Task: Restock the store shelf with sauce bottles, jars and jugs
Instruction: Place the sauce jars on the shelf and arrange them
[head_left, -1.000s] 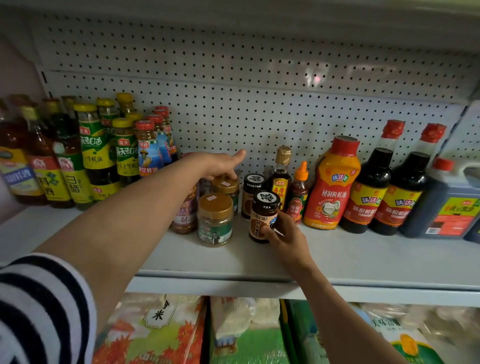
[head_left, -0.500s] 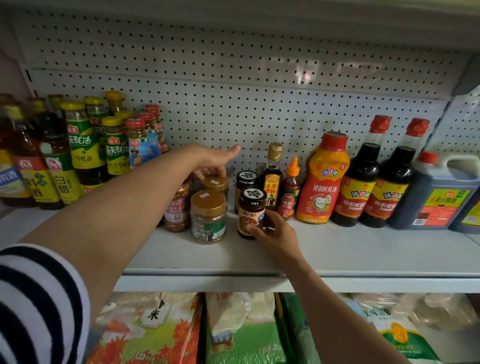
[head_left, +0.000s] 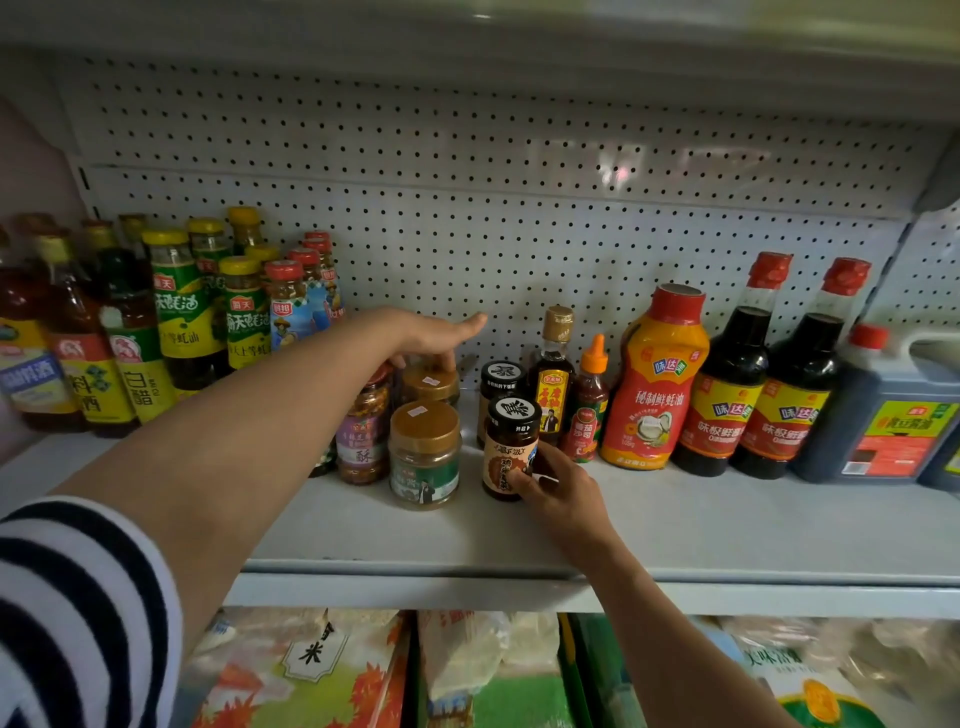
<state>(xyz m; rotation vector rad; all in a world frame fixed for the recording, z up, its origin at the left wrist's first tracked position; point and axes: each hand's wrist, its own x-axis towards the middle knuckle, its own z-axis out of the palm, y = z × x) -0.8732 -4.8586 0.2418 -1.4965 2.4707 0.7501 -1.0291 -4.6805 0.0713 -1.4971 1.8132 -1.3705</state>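
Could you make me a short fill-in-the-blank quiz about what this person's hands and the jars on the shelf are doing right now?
1. The right hand grips the front jar with the ____ lid.
2. The left hand rests on the rear jar with the ____ lid.
3. The tiny bottle with the orange nozzle stands directly left of the big ____ squeeze bottle.

Missing words: black; gold; orange

A grey metal shelf (head_left: 675, 525) with a pegboard back carries the stock. The black-lidded jar (head_left: 509, 449) stands near its middle; gold-lidded jars (head_left: 425, 454) just left of that jar, green-labelled bottles (head_left: 182, 312) far left, an orange squeeze bottle (head_left: 655, 379), dark sauce bottles (head_left: 732, 374) and a jug (head_left: 893, 415) to its right.
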